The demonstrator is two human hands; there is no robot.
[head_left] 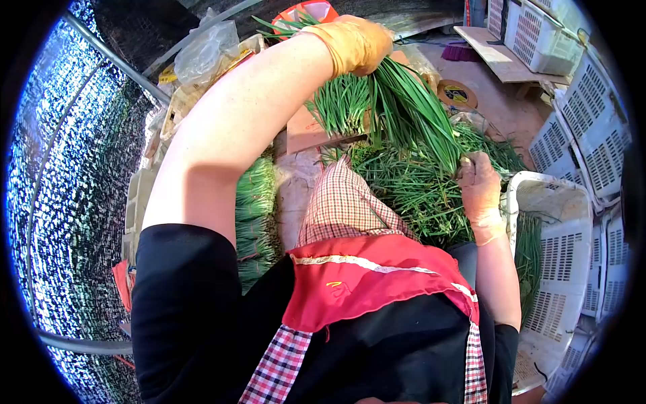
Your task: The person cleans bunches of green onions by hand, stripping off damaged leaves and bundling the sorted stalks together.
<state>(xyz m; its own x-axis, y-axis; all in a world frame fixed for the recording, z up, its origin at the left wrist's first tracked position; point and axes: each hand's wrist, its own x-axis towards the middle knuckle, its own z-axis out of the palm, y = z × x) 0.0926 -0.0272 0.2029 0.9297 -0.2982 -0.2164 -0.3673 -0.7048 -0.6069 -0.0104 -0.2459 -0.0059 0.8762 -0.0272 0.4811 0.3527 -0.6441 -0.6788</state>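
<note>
My left hand (356,46), in an orange glove, is closed around one end of a bunch of garlic chives (420,111). The long green leaves hang from it down and to the right. At their lower tips my right hand (479,182), also gloved, has its fingers pinched together on some leaf ends. Below the held bunch lies a heap of loose leaves (417,192). Just under my left hand, another bundle of chives (343,101) lies on a board. A dark blade-like strip (343,141) shows beside that bundle, partly hidden.
Stacked chive bundles (254,215) lie to my left. A white plastic crate (555,262) with some leaves stands close on the right, with more crates (595,114) beyond. A roll of tape (457,94), a wooden board (501,57) and a purple broom (461,52) are farther back.
</note>
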